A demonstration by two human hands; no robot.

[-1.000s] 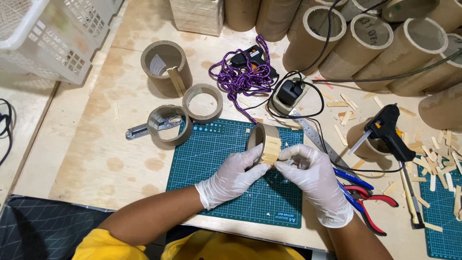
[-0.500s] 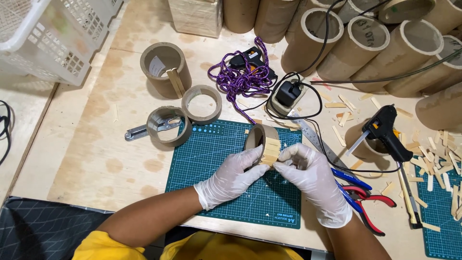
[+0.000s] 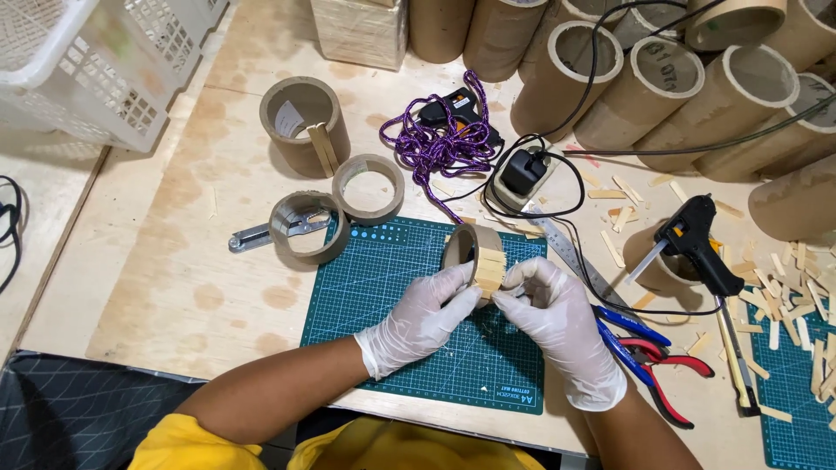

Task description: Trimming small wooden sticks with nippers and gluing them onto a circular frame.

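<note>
Your left hand [image 3: 424, 315] and right hand [image 3: 557, 318], both gloved, pinch a short cardboard ring [image 3: 475, 253] between fingertips, held on edge over the green cutting mat [image 3: 383, 296]. Pale wooden sticks cover its near side; their number is hard to read. Pliers [image 3: 662, 365] lie right of the mat.

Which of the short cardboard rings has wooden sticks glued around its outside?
The cardboard ring held in both hands over the green cutting mat; the two rings left of it are bare.
</note>
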